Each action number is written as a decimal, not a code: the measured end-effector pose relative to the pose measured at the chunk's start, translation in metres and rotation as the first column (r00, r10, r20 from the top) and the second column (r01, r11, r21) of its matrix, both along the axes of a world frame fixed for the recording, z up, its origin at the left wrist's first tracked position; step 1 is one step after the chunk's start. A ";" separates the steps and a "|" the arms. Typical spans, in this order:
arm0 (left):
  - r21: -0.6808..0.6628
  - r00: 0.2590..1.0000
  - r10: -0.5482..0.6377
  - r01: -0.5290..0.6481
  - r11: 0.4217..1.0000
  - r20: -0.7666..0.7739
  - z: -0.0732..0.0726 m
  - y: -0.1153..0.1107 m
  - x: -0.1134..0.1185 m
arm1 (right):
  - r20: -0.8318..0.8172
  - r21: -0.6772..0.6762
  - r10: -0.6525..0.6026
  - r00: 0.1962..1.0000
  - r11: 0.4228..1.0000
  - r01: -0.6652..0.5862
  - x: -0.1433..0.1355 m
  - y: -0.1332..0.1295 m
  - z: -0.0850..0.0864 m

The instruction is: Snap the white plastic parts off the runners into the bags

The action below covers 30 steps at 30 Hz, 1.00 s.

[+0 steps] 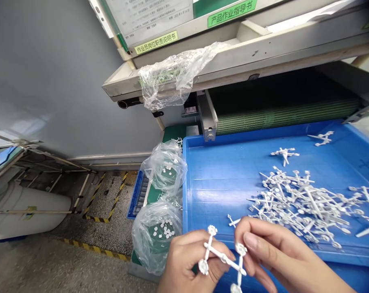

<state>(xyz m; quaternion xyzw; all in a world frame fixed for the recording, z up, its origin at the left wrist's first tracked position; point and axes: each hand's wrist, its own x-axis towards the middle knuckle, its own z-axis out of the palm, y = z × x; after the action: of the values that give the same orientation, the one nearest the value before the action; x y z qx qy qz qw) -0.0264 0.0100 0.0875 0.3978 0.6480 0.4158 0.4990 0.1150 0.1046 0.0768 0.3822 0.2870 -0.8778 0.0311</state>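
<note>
At bottom centre, the left hand [188,256] grips the sprue [223,258], apparently steadying it while the right hand [272,248] pinches one disc [241,249]; the tray [221,162] corrals the pile [303,203].

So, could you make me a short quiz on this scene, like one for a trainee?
1. Where is the pile of white plastic pieces?
a) On the floor
b) In the blue tray
c) On the conveyor belt

2. True or false: the left hand holds a white branched plastic part.

3. Fill in the missing word: the floor tape is striped black and ____.

Key: 1. b; 2. true; 3. yellow.
</note>
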 end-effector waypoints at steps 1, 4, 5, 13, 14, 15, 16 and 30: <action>-0.009 1.000 -0.003 0.003 1.000 -0.004 0.000 0.000 0.000 | -0.012 0.009 -0.001 1.000 1.000 0.001 0.000 -0.001 -0.001; -0.043 1.000 0.008 -0.007 0.999 0.015 0.000 0.000 -0.001 | -0.055 0.037 0.000 0.998 0.999 0.002 0.001 -0.003 -0.005; -0.054 0.999 0.015 -0.013 0.998 0.037 0.000 0.000 -0.001 | -0.064 0.039 0.003 0.998 0.999 0.000 0.001 -0.003 -0.006; -0.059 0.974 -0.004 0.017 0.998 0.225 -0.005 -0.001 -0.006 | -0.135 0.000 0.053 0.989 0.999 -0.053 0.006 -0.005 -0.003; -0.045 0.971 -0.002 0.013 0.999 0.239 -0.005 -0.001 -0.006 | -0.145 -0.002 0.061 0.988 0.998 -0.062 0.006 -0.005 -0.003; -0.031 0.969 -0.001 0.009 0.999 0.249 -0.006 -0.001 -0.007 | -0.154 -0.002 0.067 0.986 0.998 -0.068 0.007 -0.005 -0.003; -0.020 0.967 -0.004 0.009 1.000 0.256 -0.006 0.000 -0.007 | -0.160 -0.003 0.072 0.984 0.997 -0.074 0.007 -0.005 -0.003; -0.060 0.992 -0.043 0.050 0.997 0.120 0.000 0.000 -0.008 | -0.114 -0.001 0.053 0.992 0.999 -0.054 0.003 -0.004 -0.005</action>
<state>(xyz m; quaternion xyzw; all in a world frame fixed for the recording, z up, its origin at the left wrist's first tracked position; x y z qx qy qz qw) -0.0348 0.0104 0.0879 0.3713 0.6205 0.4063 0.5586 0.1185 0.1006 0.0719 0.3237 0.2967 -0.8976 0.0389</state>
